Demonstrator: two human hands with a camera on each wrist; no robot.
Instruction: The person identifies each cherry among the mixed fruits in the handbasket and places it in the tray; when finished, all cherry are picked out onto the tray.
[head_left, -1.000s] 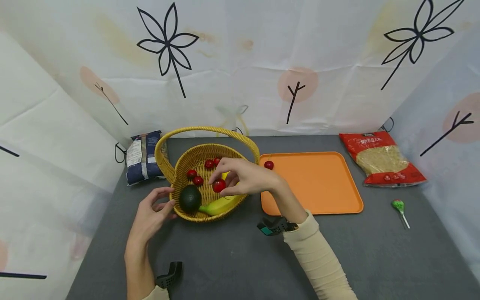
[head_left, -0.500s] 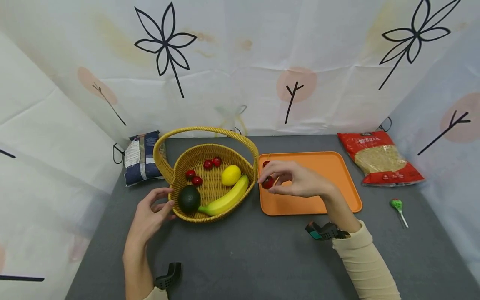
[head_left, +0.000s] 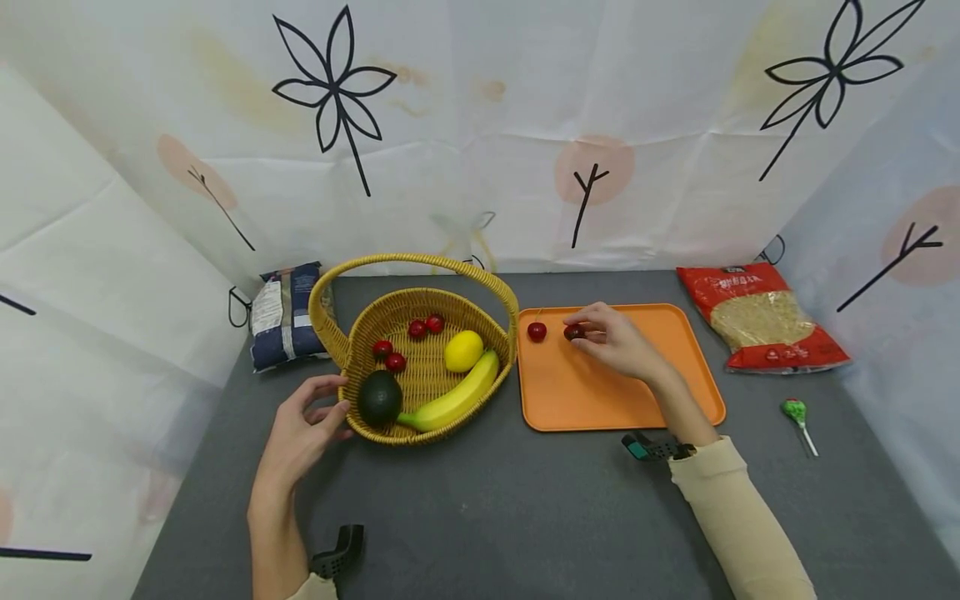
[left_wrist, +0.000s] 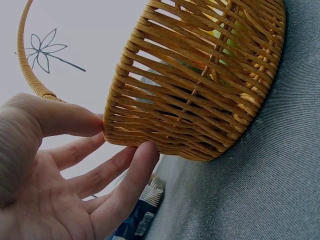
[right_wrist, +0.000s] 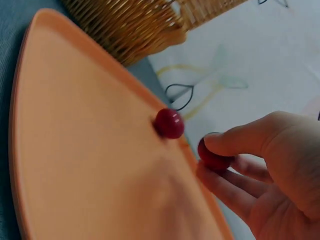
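My right hand [head_left: 615, 340] pinches a dark red cherry [right_wrist: 215, 155] between thumb and fingers, over the back of the orange tray [head_left: 622, 392]. Another cherry [head_left: 536, 332] lies on the tray near its back left corner, left of the held one. At the left end of the yellow wicker basket [head_left: 420, 302], my left hand [head_left: 300, 433] holds the rim with thumb and fingertips. Inside the basket are several cherries [head_left: 395, 362], a lemon [head_left: 463, 351], a banana [head_left: 453, 402] and a dark green avocado [head_left: 379, 398].
A dark blue bag [head_left: 288, 317] stands behind the basket on the left. Right of the tray lie a red bag [head_left: 761, 317] with pale contents and a green lollipop [head_left: 797, 412] on a white stick. The basket's tall handle [head_left: 408, 260] arches over its back.
My right hand has carried its cherry out of the basket, rightward to above the tray, then slightly farther back. My left hand stays at the basket's rim.
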